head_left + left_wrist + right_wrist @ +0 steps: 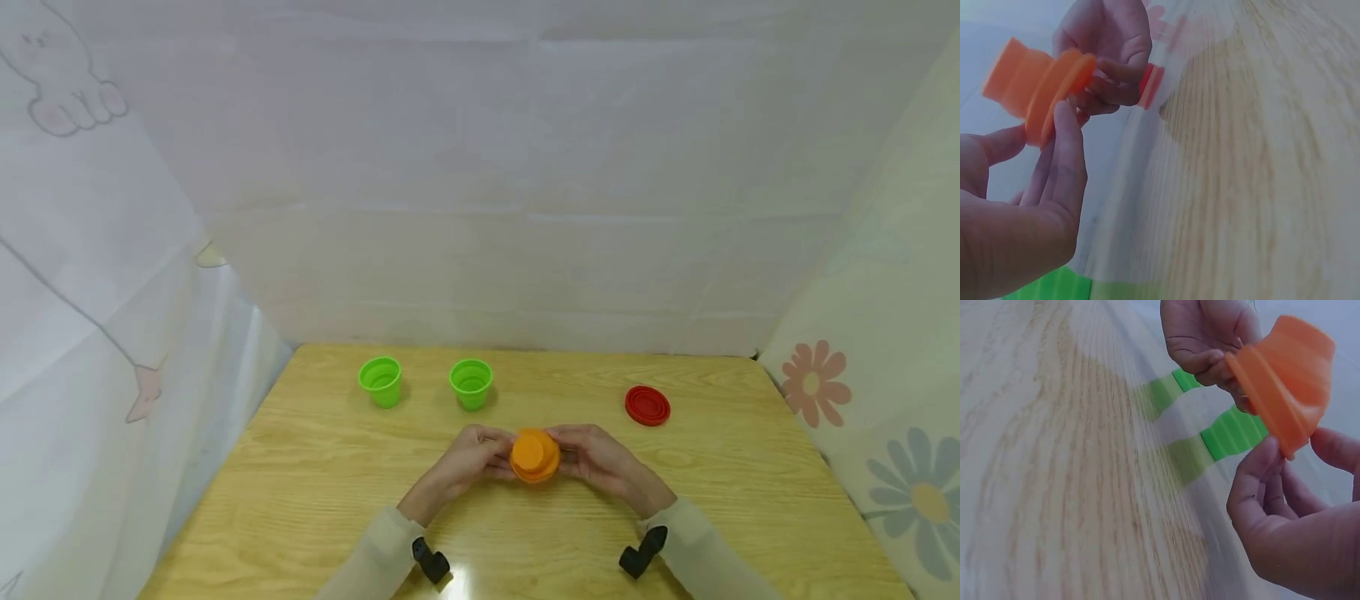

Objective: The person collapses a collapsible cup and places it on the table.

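Between both hands is an orange collapsible cup point(532, 455), its narrow base turned up toward the head camera. My left hand point(474, 457) pinches one side of the wide rim between thumb and fingers. On the opposite side, my right hand point(600, 462) grips the rim the same way. The right wrist view shows the orange cup point(1294, 375) extended, with a dent in its wall near the right hand point(1297, 519). In the left wrist view, the ridged rings of the cup point(1041, 81) show above the left hand point(1035, 206).
Two green collapsible cups point(381, 382) stand extended at the back left of the wooden table point(315, 517). A red collapsible cup point(647, 405) lies flattened at the back right. Pale patterned cloth point(525, 167) hangs behind the table and along its sides.
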The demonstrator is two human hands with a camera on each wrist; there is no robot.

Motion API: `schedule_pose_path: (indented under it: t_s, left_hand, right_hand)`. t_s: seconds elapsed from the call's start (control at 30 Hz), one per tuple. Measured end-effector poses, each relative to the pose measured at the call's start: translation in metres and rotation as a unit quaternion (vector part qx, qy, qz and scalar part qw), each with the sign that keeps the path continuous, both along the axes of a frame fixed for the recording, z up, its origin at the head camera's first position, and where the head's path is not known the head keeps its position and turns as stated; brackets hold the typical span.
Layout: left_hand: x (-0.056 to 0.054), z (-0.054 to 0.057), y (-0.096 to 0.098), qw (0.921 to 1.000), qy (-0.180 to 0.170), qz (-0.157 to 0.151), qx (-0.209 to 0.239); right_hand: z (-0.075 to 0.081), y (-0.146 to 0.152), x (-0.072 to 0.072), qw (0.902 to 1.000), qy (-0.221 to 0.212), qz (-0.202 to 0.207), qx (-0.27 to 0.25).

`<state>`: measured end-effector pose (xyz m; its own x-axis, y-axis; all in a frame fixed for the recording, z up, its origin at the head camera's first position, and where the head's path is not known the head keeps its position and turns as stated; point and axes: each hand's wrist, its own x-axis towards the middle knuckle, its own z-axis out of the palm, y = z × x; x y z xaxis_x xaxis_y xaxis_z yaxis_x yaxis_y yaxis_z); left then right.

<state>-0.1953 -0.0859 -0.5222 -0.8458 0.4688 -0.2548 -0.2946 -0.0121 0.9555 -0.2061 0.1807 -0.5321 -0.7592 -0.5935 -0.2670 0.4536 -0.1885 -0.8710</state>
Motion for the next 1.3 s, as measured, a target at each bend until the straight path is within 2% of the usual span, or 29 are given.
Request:
schedule_pose_path:
  t_s: [0.17,0.3,0.47,0.6,0.73,0.9,1.3]
  left_hand:
    - [0.0,0.0,0.002,0.9991,0.01,0.041,0.009]
    - [0.002,-0.003,0.002,0.9981,0.017,0.06,0.004]
    - [0.001,-0.006,0.001,0.9992,0.007,0.039,0.008]
    - [-0.003,-0.002,0.0,0.9999,-0.001,0.014,-0.002]
    - [-0.004,0.0,0.001,0.9997,-0.005,0.016,-0.017]
    - [-0.004,0.0,0.005,0.9995,-0.011,0.028,-0.012]
    - [-0.008,0.004,0.006,0.9995,-0.013,0.023,-0.016]
  right_hand:
    - [0.0,0.002,0.001,0.9997,0.0,-0.022,0.009]
    - [-0.001,0.0,0.002,0.9997,-0.01,-0.02,-0.007]
    - [0.001,-0.002,0.004,0.9996,-0.011,-0.026,-0.004]
    - [0.004,-0.002,0.003,0.9992,-0.004,-0.034,0.018]
    - [0.002,-0.004,0.002,0.9985,-0.01,-0.042,0.035]
    - [0.004,-0.006,0.003,0.9969,0.001,-0.053,0.058]
    - [0.005,-0.01,0.002,0.9936,0.007,-0.08,0.079]
